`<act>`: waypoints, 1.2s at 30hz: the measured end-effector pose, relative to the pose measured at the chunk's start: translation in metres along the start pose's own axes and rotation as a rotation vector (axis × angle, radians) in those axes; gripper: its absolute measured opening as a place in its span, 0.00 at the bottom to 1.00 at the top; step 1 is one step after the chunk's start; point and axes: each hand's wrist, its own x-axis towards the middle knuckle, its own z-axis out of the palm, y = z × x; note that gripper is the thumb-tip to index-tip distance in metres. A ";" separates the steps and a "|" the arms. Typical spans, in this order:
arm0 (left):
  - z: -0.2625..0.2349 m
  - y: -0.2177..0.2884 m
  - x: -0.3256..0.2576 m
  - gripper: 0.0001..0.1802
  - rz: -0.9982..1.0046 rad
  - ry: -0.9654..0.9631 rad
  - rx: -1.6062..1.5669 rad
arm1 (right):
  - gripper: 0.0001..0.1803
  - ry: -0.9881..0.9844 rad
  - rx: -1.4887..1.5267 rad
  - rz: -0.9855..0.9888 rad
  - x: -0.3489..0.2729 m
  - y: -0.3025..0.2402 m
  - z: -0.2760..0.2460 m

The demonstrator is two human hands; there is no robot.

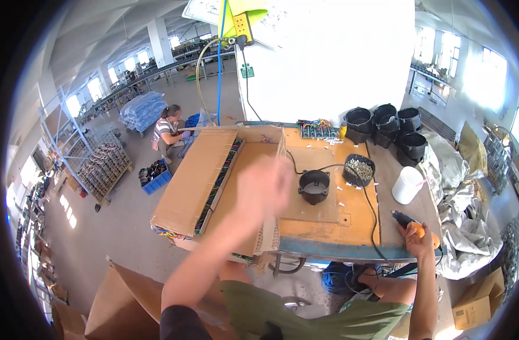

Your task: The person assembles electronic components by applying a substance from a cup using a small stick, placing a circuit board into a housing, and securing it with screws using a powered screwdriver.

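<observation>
My left hand (265, 184) is over the right side of an open cardboard box (194, 178); motion blurs its fingers, so I cannot tell if it holds anything. Coloured wires and small boards show along a gap in the box. At the table's right front, my right hand (421, 242) is closed around an orange and black electric screwdriver (407, 220), its tip pointing left. Between my hands, a round black plastic housing (314, 195) stands upright on a cardboard sheet (302, 212). Behind it to the right is a black bowl (359, 180) of small pale parts.
A white tub (407, 185) stands near the right edge. Several black housings (358, 122) sit at the back, beside a bundle of wired parts (317, 129). A black cable (373, 212) crosses the tabletop. Plastic sacks (463, 215) lie right. Another person (167, 131) crouches by a blue crate (156, 180).
</observation>
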 end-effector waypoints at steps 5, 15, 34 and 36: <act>0.074 -0.167 0.066 0.11 -0.514 -0.330 0.262 | 0.23 -0.085 -0.214 -0.019 -0.038 0.011 0.011; 0.030 -0.188 0.001 0.32 0.091 -0.236 1.095 | 0.14 -0.232 -0.809 -0.379 -0.131 0.096 0.029; -0.151 -0.185 -0.026 0.14 0.372 -0.055 0.989 | 0.11 -1.526 -2.370 -1.340 -0.136 0.410 0.192; -0.128 -0.153 -0.056 0.14 0.453 -0.126 0.696 | 0.10 -1.575 -2.216 -1.231 -0.145 0.411 0.171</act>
